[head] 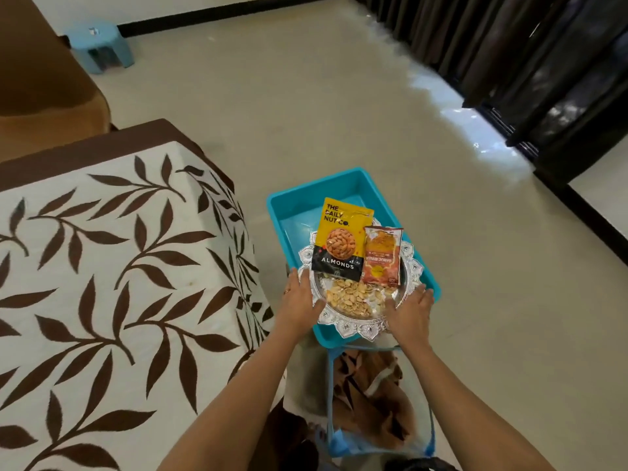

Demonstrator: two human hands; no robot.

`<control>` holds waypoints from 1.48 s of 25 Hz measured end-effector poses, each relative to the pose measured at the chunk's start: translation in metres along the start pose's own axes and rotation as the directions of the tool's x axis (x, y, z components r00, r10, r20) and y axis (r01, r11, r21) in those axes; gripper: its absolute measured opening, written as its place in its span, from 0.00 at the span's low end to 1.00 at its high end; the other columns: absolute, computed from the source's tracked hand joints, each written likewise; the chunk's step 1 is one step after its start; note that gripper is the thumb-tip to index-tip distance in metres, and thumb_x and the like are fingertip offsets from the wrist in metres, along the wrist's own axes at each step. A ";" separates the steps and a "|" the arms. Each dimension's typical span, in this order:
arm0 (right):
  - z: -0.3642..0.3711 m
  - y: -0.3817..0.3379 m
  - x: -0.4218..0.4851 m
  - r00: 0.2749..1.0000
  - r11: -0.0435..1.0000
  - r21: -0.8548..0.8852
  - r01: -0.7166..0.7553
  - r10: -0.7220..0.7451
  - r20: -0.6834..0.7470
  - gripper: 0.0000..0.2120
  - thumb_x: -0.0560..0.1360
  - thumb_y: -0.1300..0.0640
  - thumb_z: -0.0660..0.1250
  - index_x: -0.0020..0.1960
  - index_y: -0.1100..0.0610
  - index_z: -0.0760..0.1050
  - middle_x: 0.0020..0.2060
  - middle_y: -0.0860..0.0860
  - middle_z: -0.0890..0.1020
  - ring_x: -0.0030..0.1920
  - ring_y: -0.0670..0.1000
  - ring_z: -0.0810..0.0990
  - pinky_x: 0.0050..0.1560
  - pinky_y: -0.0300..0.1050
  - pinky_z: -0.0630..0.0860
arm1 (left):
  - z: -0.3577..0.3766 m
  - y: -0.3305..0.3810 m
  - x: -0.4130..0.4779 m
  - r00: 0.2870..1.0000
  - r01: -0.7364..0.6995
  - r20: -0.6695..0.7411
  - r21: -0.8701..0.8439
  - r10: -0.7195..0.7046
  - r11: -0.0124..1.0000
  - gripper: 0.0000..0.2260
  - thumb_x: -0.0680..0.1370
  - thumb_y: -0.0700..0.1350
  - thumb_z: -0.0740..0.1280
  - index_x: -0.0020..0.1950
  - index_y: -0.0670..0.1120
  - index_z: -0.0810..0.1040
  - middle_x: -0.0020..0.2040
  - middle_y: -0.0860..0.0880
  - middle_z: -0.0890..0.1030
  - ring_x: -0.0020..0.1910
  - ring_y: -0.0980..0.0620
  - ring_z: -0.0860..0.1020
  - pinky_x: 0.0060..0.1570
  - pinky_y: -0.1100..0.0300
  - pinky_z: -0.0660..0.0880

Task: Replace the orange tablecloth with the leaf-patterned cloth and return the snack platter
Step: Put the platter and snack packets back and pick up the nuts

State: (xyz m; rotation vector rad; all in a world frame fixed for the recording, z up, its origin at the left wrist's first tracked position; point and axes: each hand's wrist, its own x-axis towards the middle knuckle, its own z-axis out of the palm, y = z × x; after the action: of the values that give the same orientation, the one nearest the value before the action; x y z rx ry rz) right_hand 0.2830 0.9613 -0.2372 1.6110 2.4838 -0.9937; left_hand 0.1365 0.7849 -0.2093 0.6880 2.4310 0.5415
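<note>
The leaf-patterned cloth point(102, 266), white with brown leaves, covers the table on the left. A silver snack platter point(360, 329) with a scalloped rim lies across a blue plastic tub point(306, 188) on the floor. On the platter are a yellow almonds packet point(339, 239), an orange snack packet point(382, 256) and loose nuts point(350, 299). My left hand point(299, 297) grips the platter's left rim, thumb on top. My right hand point(409, 309) grips its right rim the same way. The orange tablecloth point(370, 402) lies crumpled in a clear bag below the tub.
A brown sofa point(40, 90) stands behind the table, and a small blue stool point(102, 45) is at the far left by the wall. Dark curtains point(526, 56) hang at the upper right. Pale floor stretches beyond the tub.
</note>
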 end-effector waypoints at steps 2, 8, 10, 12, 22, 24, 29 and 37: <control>0.007 0.011 0.010 0.999 0.997 0.056 -0.047 0.046 0.026 0.43 0.77 0.51 0.65 0.75 0.70 0.41 0.75 0.68 0.48 0.76 0.64 0.47 0.76 0.56 0.49 | 0.008 -0.002 0.017 0.995 0.067 0.078 -0.017 -0.065 0.998 0.37 0.79 0.49 0.63 0.78 0.42 0.42 0.78 0.38 0.44 0.77 0.40 0.47 0.73 0.50 0.52; 0.025 0.015 0.023 0.985 0.951 0.260 -0.165 0.175 -0.013 0.46 0.72 0.61 0.70 0.75 0.69 0.41 0.64 0.69 0.70 0.64 0.69 0.69 0.65 0.63 0.68 | 0.011 0.002 0.036 0.978 0.173 0.154 -0.242 -0.138 0.955 0.41 0.76 0.35 0.66 0.78 0.41 0.39 0.77 0.41 0.43 0.73 0.41 0.60 0.70 0.55 0.61; 0.019 0.010 0.022 0.982 0.945 0.288 -0.155 0.180 -0.062 0.43 0.71 0.65 0.70 0.75 0.70 0.45 0.65 0.68 0.69 0.64 0.69 0.69 0.65 0.63 0.68 | 0.008 0.002 0.034 0.979 0.178 0.149 -0.288 -0.139 0.941 0.42 0.75 0.35 0.67 0.78 0.42 0.41 0.76 0.42 0.49 0.71 0.42 0.63 0.68 0.56 0.65; 0.005 -0.001 0.020 0.979 0.946 0.305 -0.108 0.155 -0.131 0.41 0.71 0.67 0.69 0.75 0.71 0.48 0.67 0.69 0.67 0.67 0.69 0.66 0.68 0.59 0.65 | 0.002 0.003 0.030 0.983 0.155 0.148 -0.316 -0.113 0.936 0.41 0.75 0.36 0.68 0.78 0.42 0.44 0.74 0.42 0.52 0.71 0.42 0.64 0.68 0.57 0.64; -0.064 -0.127 -0.026 0.961 0.937 0.324 0.132 -0.042 -0.272 0.39 0.74 0.68 0.65 0.76 0.69 0.45 0.72 0.67 0.59 0.73 0.65 0.55 0.73 0.56 0.55 | -0.117 0.014 -0.031 0.984 -0.026 -0.168 -0.454 -0.057 0.891 0.32 0.74 0.37 0.70 0.73 0.46 0.58 0.71 0.43 0.59 0.71 0.45 0.63 0.70 0.55 0.62; -0.068 -0.171 -0.042 0.956 0.922 0.323 0.214 -0.130 -0.262 0.39 0.74 0.68 0.65 0.76 0.69 0.45 0.72 0.67 0.59 0.73 0.66 0.55 0.73 0.56 0.55 | -0.156 -0.001 -0.052 0.967 -0.054 -0.244 -0.466 -0.070 0.883 0.32 0.74 0.37 0.70 0.73 0.47 0.58 0.71 0.42 0.57 0.72 0.44 0.61 0.69 0.57 0.62; -0.043 -0.281 -0.105 0.918 0.872 0.297 0.389 -0.339 -0.206 0.37 0.74 0.67 0.63 0.76 0.69 0.45 0.74 0.66 0.58 0.74 0.65 0.54 0.73 0.54 0.54 | -0.241 -0.073 -0.119 0.894 -0.039 -0.411 -0.466 -0.178 0.884 0.33 0.74 0.40 0.71 0.74 0.46 0.58 0.72 0.43 0.57 0.72 0.46 0.61 0.62 0.64 0.61; 0.065 -0.407 -0.263 0.839 0.791 0.313 0.526 -0.544 -0.036 0.38 0.75 0.67 0.62 0.77 0.67 0.42 0.73 0.65 0.59 0.74 0.64 0.52 0.72 0.57 0.56 | -0.323 -0.237 -0.260 0.755 0.085 -0.522 -0.522 -0.397 0.848 0.32 0.73 0.41 0.72 0.72 0.45 0.59 0.71 0.42 0.59 0.69 0.44 0.63 0.62 0.60 0.62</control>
State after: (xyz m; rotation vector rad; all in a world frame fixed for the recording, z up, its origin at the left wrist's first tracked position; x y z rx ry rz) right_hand 0.0492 0.6060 0.0033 0.8832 2.9302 -1.5314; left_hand 0.0451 0.3764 0.0217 -0.0621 2.7294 1.3638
